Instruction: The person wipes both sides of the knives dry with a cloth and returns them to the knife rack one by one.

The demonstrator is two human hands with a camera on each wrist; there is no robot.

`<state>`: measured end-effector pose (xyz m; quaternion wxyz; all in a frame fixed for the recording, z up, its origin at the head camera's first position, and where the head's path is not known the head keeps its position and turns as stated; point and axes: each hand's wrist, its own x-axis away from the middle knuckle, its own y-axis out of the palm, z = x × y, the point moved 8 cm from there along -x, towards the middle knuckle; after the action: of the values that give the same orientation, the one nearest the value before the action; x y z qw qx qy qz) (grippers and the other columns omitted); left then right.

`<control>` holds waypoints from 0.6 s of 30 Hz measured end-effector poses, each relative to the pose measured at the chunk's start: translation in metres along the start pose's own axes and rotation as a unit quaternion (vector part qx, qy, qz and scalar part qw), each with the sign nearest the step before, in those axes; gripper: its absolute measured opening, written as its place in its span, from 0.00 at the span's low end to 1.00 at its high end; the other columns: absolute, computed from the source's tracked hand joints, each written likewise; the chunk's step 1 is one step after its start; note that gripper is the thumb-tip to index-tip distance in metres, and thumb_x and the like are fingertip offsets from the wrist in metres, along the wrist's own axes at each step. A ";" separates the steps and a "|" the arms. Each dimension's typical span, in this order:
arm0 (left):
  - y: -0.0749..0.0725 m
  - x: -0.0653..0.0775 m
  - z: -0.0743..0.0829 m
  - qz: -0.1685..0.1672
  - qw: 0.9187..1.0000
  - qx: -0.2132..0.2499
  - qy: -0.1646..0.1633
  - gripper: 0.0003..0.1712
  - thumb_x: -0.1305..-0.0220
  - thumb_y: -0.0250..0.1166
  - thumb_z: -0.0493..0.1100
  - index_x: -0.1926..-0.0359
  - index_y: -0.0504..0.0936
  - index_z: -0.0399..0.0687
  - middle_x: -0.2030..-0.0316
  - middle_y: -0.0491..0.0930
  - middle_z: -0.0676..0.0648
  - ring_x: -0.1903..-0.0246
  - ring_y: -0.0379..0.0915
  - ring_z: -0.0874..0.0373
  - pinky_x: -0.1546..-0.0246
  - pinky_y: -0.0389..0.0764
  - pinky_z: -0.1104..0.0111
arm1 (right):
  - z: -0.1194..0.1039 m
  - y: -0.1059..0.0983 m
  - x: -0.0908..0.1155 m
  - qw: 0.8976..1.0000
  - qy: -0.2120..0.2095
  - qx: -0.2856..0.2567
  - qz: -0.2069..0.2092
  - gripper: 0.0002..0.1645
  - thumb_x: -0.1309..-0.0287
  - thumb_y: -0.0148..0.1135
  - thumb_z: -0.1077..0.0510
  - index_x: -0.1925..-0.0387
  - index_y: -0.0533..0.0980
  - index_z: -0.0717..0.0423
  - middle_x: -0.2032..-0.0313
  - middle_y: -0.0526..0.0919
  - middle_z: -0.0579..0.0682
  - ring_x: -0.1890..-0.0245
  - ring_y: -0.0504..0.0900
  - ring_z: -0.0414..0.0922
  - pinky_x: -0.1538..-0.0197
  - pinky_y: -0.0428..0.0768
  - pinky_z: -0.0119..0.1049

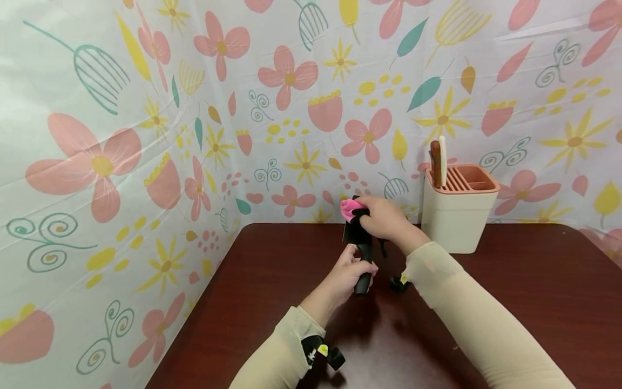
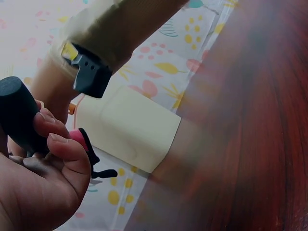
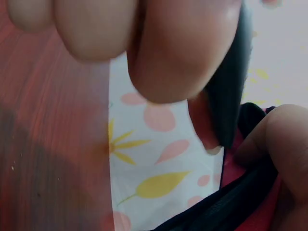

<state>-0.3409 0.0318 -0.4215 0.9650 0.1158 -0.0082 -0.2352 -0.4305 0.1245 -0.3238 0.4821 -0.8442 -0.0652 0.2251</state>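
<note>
My left hand (image 1: 346,274) grips the black handle (image 1: 364,265) of what looks like a cleaver, with a broad, flat black blade (image 1: 356,233) pointing away from me. My right hand (image 1: 386,217) pinches a bright pink cloth (image 1: 351,209) with black edging and holds it against the far part of the blade. A loose black strip hangs below that hand. In the left wrist view, the curled fingers of the left hand (image 2: 53,173) wrap round the handle (image 2: 19,110). The cloth and the right fingers hide part of the blade.
A cream knife holder (image 1: 454,221) with a salmon slotted top stands at the table's back right. A brown handle (image 1: 436,165) and a white handle (image 1: 443,159) stick up from it. The dark wooden table (image 1: 272,281) meets a flowered cloth backdrop (image 1: 286,135).
</note>
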 end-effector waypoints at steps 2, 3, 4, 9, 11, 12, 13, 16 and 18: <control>0.000 0.000 -0.001 -0.001 1.000 -0.001 0.000 0.20 0.38 0.60 0.33 0.51 0.62 0.50 0.73 0.78 0.50 0.79 0.69 0.59 0.75 0.73 0.70 | -0.004 0.000 0.006 1.000 -0.007 -0.002 0.004 0.29 0.43 0.54 0.58 0.38 0.78 0.47 0.50 0.87 0.55 0.59 0.80 0.52 0.52 0.78 0.49; 0.000 0.000 -0.001 -0.001 1.000 -0.001 0.000 0.20 0.38 0.60 0.33 0.50 0.62 0.50 0.73 0.78 0.51 0.79 0.69 0.59 0.75 0.73 0.70 | -0.006 -0.001 0.010 1.000 -0.010 -0.004 0.004 0.30 0.44 0.54 0.58 0.37 0.78 0.48 0.50 0.87 0.55 0.59 0.80 0.52 0.52 0.79 0.49; 0.000 0.000 -0.001 -0.002 1.000 -0.002 0.000 0.20 0.38 0.60 0.33 0.50 0.62 0.50 0.73 0.78 0.51 0.79 0.69 0.59 0.75 0.73 0.70 | -0.007 0.000 0.013 1.000 -0.013 -0.001 0.005 0.30 0.44 0.55 0.58 0.37 0.78 0.47 0.52 0.88 0.55 0.60 0.80 0.51 0.53 0.79 0.48; 0.000 0.000 -0.003 -0.003 1.000 -0.003 0.003 0.21 0.38 0.60 0.33 0.49 0.62 0.51 0.74 0.77 0.52 0.80 0.69 0.60 0.75 0.74 0.70 | -0.016 0.004 0.029 1.000 -0.026 -0.010 0.003 0.29 0.44 0.57 0.58 0.39 0.79 0.48 0.58 0.88 0.53 0.65 0.79 0.49 0.59 0.77 0.44; -0.001 0.000 -0.003 -0.004 1.000 -0.004 0.005 0.21 0.38 0.60 0.33 0.49 0.62 0.52 0.74 0.77 0.52 0.80 0.69 0.60 0.76 0.74 0.70 | -0.019 0.006 0.034 1.000 -0.027 -0.012 0.002 0.29 0.43 0.57 0.58 0.39 0.79 0.48 0.58 0.88 0.52 0.65 0.79 0.49 0.60 0.77 0.44; -0.001 -0.001 -0.004 -0.005 1.000 -0.005 0.007 0.22 0.38 0.60 0.33 0.48 0.62 0.52 0.74 0.77 0.52 0.80 0.69 0.60 0.76 0.74 0.70 | -0.020 0.006 0.036 1.000 -0.029 -0.013 0.002 0.28 0.43 0.57 0.58 0.39 0.79 0.47 0.58 0.88 0.52 0.65 0.79 0.49 0.60 0.77 0.44; -0.001 -0.001 -0.004 -0.007 1.000 -0.007 0.008 0.22 0.38 0.59 0.32 0.47 0.62 0.52 0.74 0.76 0.52 0.80 0.69 0.60 0.76 0.74 0.70 | -0.021 0.007 0.038 0.999 -0.031 -0.012 0.003 0.28 0.43 0.57 0.58 0.39 0.79 0.47 0.58 0.88 0.52 0.65 0.79 0.48 0.59 0.77 0.44; 0.000 -0.002 -0.004 -0.013 1.000 -0.010 0.018 0.25 0.38 0.59 0.31 0.43 0.64 0.52 0.74 0.76 0.52 0.80 0.70 0.61 0.76 0.74 0.70 | -0.025 0.006 0.045 0.999 -0.038 -0.013 0.009 0.26 0.44 0.57 0.59 0.42 0.80 0.47 0.60 0.88 0.51 0.63 0.80 0.48 0.58 0.78 0.45; 0.001 -0.002 -0.003 -0.020 0.999 -0.012 0.028 0.28 0.39 0.58 0.31 0.39 0.65 0.52 0.73 0.76 0.52 0.80 0.70 0.61 0.76 0.74 0.70 | -0.027 0.005 0.049 0.999 -0.043 -0.015 0.015 0.23 0.44 0.56 0.60 0.47 0.81 0.46 0.62 0.87 0.49 0.64 0.80 0.47 0.58 0.78 0.45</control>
<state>-0.3421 0.0339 -0.4240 0.9614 0.1109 0.0241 -0.2507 -0.3756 0.1167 -0.3322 0.4623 -0.8419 -0.0766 0.2676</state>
